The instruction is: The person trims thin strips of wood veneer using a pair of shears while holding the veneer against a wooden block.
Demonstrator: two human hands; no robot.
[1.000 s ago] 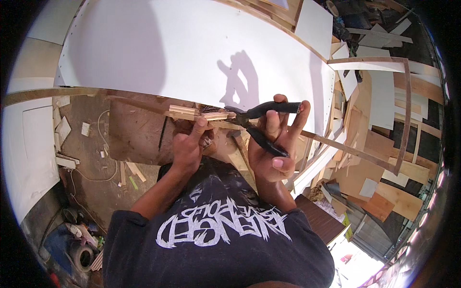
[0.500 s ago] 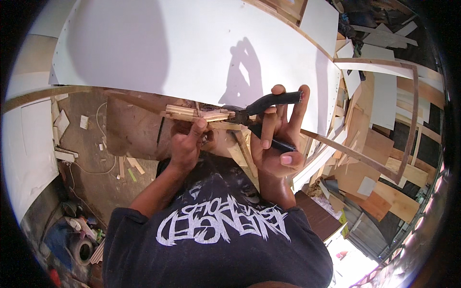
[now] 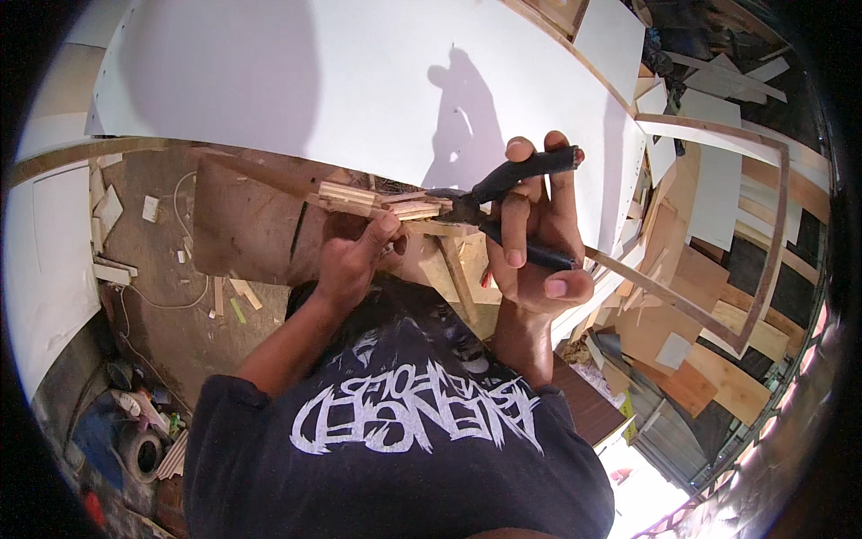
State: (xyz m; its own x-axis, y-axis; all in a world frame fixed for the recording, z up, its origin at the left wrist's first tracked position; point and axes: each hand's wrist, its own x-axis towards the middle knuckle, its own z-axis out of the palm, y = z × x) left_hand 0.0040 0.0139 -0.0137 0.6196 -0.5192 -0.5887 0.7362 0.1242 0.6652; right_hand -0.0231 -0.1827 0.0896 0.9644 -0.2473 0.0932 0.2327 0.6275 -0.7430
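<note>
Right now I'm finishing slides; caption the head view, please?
The left hand grips layered wood strips while the right hand holds black-handled pliers at their end.

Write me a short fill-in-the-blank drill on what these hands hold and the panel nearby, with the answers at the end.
1. The right hand holds pliers whose handles are coloured ____.
2. The two handles stand ____, not pressed together.
3. The left hand holds small pieces made of ____.
4. A hand's shadow falls on a large panel whose colour is ____.

Missing words: black; apart; wood; white.
</note>
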